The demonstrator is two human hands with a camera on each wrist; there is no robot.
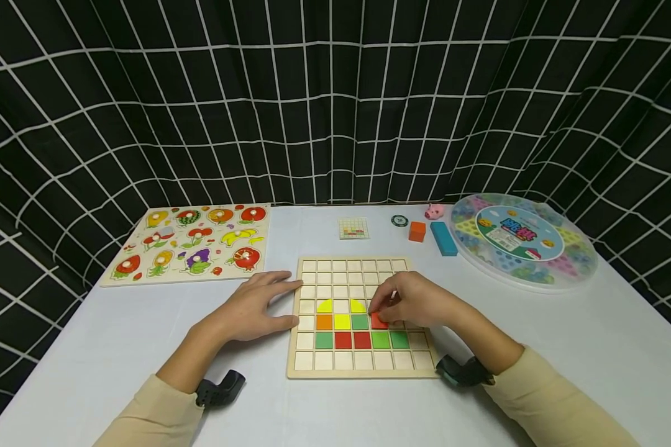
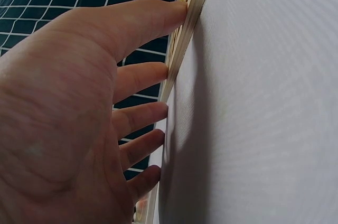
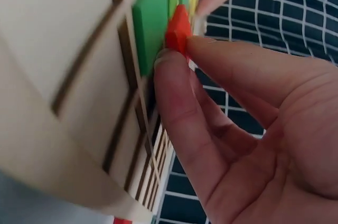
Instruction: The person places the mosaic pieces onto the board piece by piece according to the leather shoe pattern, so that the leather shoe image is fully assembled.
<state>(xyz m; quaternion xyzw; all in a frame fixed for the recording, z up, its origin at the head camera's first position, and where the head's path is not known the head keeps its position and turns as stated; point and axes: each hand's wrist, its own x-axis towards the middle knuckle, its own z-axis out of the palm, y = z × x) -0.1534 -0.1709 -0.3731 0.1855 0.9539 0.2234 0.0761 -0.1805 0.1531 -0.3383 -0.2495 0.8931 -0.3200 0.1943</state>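
Note:
A wooden grid board (image 1: 363, 374) lies flat on the table, with several coloured square tiles in its cells and two yellow rounded pieces above them. My right hand (image 1: 416, 299) pinches a red square tile (image 1: 378, 321) between thumb and fingers, right of a green tile (image 1: 360, 322) in the middle row. The right wrist view shows the red tile (image 3: 179, 33) tilted at the fingertips, close over the board. My left hand (image 1: 260, 307) rests at the board's left edge, fingers spread; the thumb and index fingertips touch the wooden side (image 2: 185, 36) in the left wrist view.
A fruit puzzle board (image 1: 184, 245) lies at back left. Behind the grid board is a small pattern card (image 1: 354, 228). Toward the right are a round chip (image 1: 399, 220), an orange cube (image 1: 417, 231), a blue block (image 1: 444, 239), a pink pig figure (image 1: 434, 212) and a round clear case (image 1: 525, 242).

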